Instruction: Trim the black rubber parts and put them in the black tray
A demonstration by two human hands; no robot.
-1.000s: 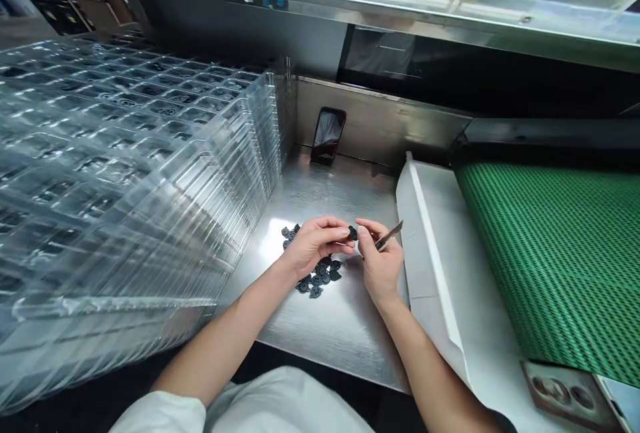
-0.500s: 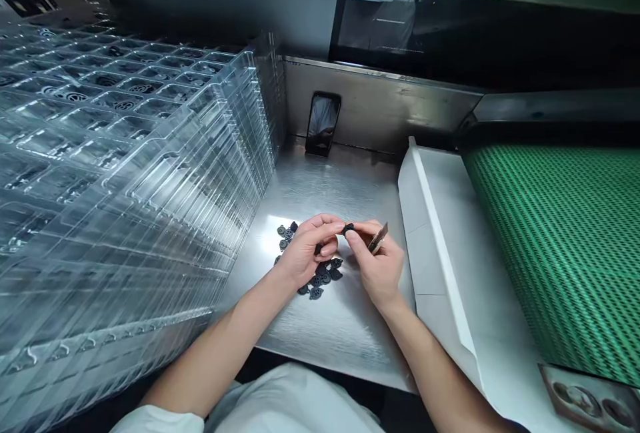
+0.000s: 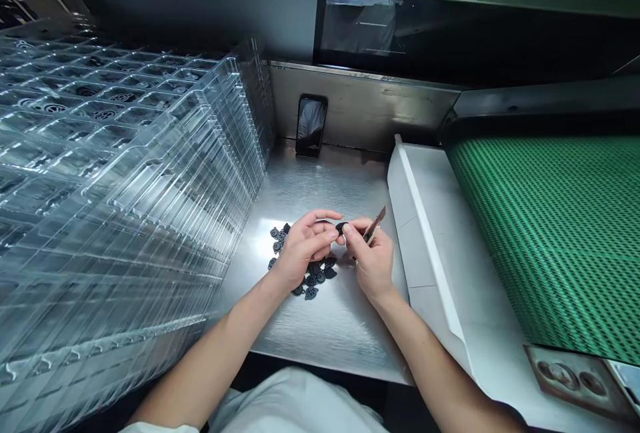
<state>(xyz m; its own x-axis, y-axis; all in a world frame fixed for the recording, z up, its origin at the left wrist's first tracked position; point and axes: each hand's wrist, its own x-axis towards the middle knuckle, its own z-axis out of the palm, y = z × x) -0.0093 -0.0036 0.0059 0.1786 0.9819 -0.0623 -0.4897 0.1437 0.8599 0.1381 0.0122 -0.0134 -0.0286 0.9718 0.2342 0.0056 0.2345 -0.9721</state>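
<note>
My left hand (image 3: 303,246) and my right hand (image 3: 370,259) meet over a steel worktop (image 3: 325,326). Between the fingertips of both hands sits a small black rubber part (image 3: 341,227). My right hand also grips a thin metal blade (image 3: 375,223), its tip angled up to the right. Under and left of my left hand lies a pile of several small black rubber parts (image 3: 310,276).
A tall stack of clear plastic blister trays (image 3: 115,173) fills the left side. A dark phone (image 3: 311,126) leans on the back wall. A white chute (image 3: 430,246) and a green conveyor belt (image 3: 550,233) lie to the right. A brown fixture (image 3: 575,379) sits at bottom right.
The view has shifted slightly; both hands stay together, turning the small black part between the fingertips. The blade tip has swung more upright.
</note>
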